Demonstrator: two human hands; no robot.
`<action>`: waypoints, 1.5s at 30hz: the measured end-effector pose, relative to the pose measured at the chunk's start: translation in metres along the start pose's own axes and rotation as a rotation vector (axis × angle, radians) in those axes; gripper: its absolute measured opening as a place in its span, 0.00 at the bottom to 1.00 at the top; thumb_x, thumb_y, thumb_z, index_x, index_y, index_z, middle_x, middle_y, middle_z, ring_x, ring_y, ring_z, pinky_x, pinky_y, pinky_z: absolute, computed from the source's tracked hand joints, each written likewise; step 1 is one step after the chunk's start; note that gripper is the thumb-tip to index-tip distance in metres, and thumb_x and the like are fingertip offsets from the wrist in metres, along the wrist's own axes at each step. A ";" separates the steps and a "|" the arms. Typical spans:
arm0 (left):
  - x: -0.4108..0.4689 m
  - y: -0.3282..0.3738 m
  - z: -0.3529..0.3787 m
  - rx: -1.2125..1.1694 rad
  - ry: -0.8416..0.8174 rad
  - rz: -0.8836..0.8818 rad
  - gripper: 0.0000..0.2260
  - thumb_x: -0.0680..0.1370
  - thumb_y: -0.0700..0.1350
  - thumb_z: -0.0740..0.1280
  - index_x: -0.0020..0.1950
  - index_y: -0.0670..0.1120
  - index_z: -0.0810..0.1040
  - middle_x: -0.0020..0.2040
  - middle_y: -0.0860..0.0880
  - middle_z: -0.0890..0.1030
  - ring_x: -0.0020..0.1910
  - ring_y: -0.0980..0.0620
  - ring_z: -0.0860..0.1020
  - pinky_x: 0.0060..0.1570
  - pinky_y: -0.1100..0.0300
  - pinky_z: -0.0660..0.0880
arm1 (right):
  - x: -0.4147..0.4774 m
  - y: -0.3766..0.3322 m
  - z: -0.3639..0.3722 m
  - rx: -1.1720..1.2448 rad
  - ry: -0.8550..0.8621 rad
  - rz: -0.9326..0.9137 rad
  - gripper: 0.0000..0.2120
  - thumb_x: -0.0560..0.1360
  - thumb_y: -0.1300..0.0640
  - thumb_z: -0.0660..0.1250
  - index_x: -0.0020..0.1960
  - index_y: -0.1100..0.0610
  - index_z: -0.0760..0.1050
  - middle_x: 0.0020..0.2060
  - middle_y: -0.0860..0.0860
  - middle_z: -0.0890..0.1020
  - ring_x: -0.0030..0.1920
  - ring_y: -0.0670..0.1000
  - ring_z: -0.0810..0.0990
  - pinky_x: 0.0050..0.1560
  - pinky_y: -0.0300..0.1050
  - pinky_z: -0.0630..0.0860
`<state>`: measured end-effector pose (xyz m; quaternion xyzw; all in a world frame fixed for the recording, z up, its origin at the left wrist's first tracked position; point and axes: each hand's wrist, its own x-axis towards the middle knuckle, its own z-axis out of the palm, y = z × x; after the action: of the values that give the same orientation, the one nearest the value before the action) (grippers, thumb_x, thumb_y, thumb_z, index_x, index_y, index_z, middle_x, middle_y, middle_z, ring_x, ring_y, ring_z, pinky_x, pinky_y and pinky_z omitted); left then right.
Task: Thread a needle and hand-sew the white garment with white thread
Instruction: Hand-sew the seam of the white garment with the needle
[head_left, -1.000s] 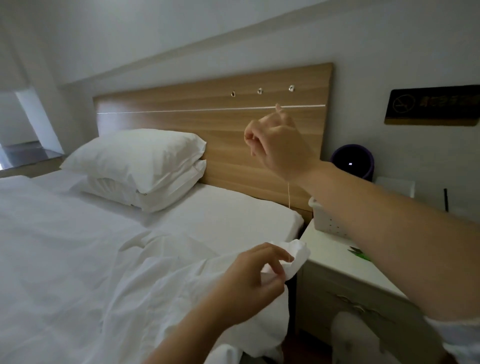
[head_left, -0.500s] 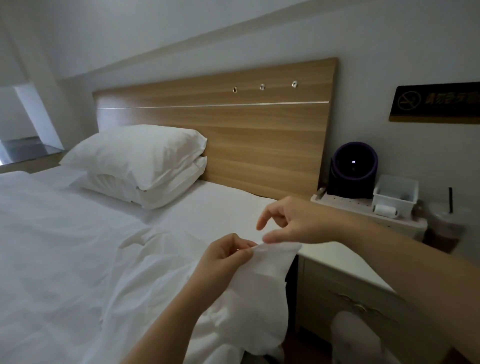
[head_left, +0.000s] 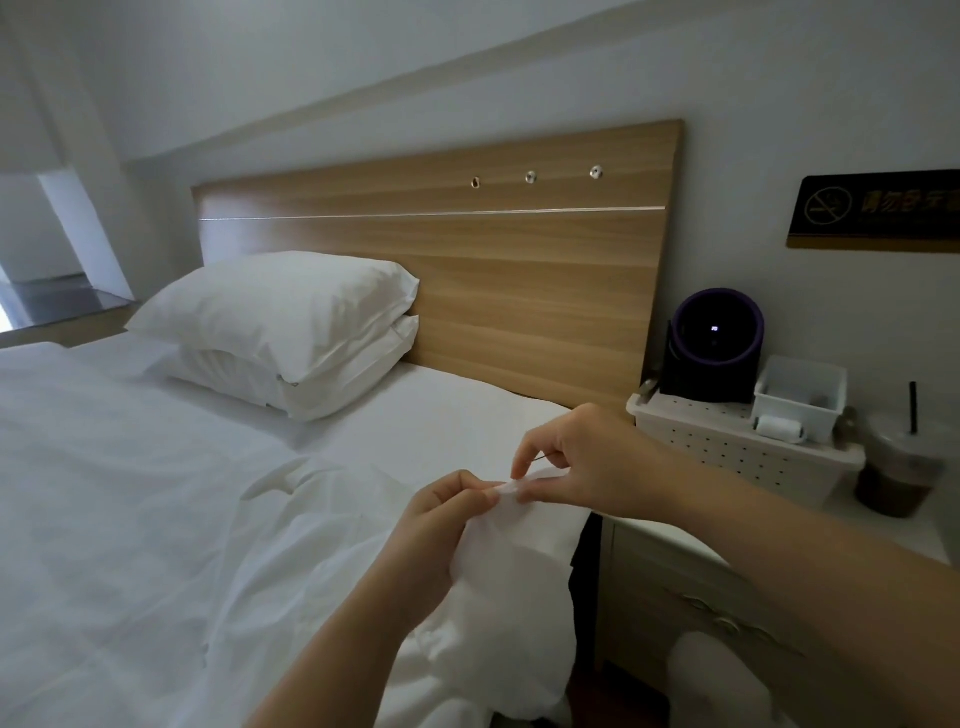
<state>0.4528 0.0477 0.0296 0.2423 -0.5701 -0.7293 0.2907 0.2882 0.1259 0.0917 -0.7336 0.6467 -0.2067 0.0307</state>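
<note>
Pinching a fold of the white garment (head_left: 498, 571) in my left hand (head_left: 441, 519), lower centre of the frame, to firm the edge for stitching, I hold the needle (head_left: 539, 458) between my right hand's (head_left: 587, 462) finger and thumb just above it. The thread is too fine to see.

Stacked pillows (head_left: 280, 312) on bed (head_left: 104, 493), against headboard (head_left: 519, 260) behind; garment (head_left: 498, 571) at bed's right edge; right of bed, bench (head_left: 883, 535) bearing basket (head_left: 727, 447) and cup (head_left: 898, 467).

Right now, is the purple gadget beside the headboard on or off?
Apparently on: the purple gadget shows a small glowing light at its centre.
</note>
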 end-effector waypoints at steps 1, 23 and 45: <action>0.000 0.000 0.000 -0.003 0.003 -0.001 0.09 0.74 0.36 0.68 0.34 0.43 0.76 0.38 0.43 0.83 0.33 0.50 0.79 0.31 0.61 0.75 | 0.001 0.000 0.001 0.003 -0.015 0.003 0.07 0.74 0.48 0.70 0.49 0.49 0.81 0.26 0.41 0.67 0.33 0.33 0.70 0.34 0.30 0.66; 0.007 0.005 -0.001 0.041 0.141 -0.083 0.12 0.77 0.36 0.63 0.34 0.43 0.77 0.32 0.46 0.77 0.29 0.51 0.76 0.27 0.61 0.72 | 0.065 -0.010 -0.080 1.373 0.840 0.352 0.04 0.78 0.63 0.64 0.45 0.59 0.71 0.28 0.49 0.65 0.24 0.43 0.65 0.45 0.50 0.82; 0.007 0.008 -0.004 0.127 0.120 -0.014 0.09 0.78 0.37 0.65 0.37 0.41 0.77 0.35 0.44 0.79 0.34 0.49 0.77 0.37 0.56 0.74 | 0.030 0.004 -0.032 0.183 -0.242 0.226 0.06 0.73 0.53 0.72 0.50 0.49 0.82 0.23 0.41 0.71 0.25 0.38 0.69 0.29 0.29 0.65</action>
<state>0.4518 0.0382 0.0358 0.3074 -0.5948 -0.6779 0.3034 0.2762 0.1033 0.1273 -0.6700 0.6949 -0.1702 0.1980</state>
